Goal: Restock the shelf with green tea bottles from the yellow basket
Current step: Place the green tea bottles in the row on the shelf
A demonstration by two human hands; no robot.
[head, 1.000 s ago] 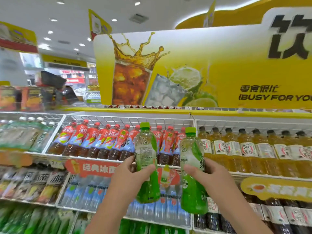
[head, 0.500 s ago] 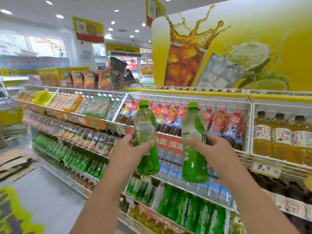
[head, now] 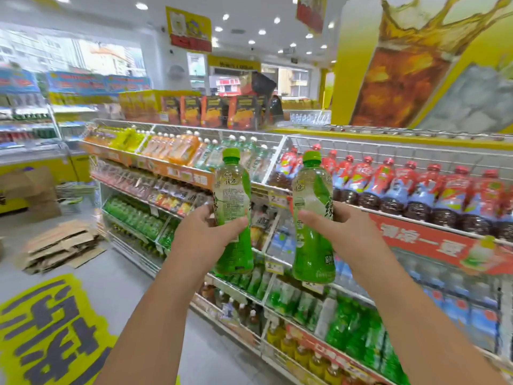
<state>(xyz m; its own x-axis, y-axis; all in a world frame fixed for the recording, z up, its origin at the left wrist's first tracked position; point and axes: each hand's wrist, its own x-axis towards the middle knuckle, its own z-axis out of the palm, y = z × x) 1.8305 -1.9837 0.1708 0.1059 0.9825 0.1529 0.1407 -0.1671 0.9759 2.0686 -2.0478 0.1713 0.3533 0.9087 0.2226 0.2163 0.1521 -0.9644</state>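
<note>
I hold two green tea bottles upright in front of the drinks shelf (head: 280,187). My left hand (head: 205,234) grips the left green tea bottle (head: 232,195) around its middle; its green cap is up. My right hand (head: 341,232) grips the right green tea bottle (head: 312,207) the same way. Both bottles hang in the air before the shelf rows, touching none of them. More green bottles (head: 133,218) lie on a lower shelf row further left. The yellow basket is out of view.
Red-capped iced tea bottles (head: 416,190) fill the upper row on the right, orange drinks (head: 177,148) the upper left. Flattened cardboard (head: 58,245) lies on the grey floor at left, by a yellow floor graphic (head: 47,329). A person stands behind the far display (head: 274,107).
The view has swung left along the aisle, bringing the floor and the left shelf rows into sight. Both hands keep the same grip on their bottles, held at the same height.
</note>
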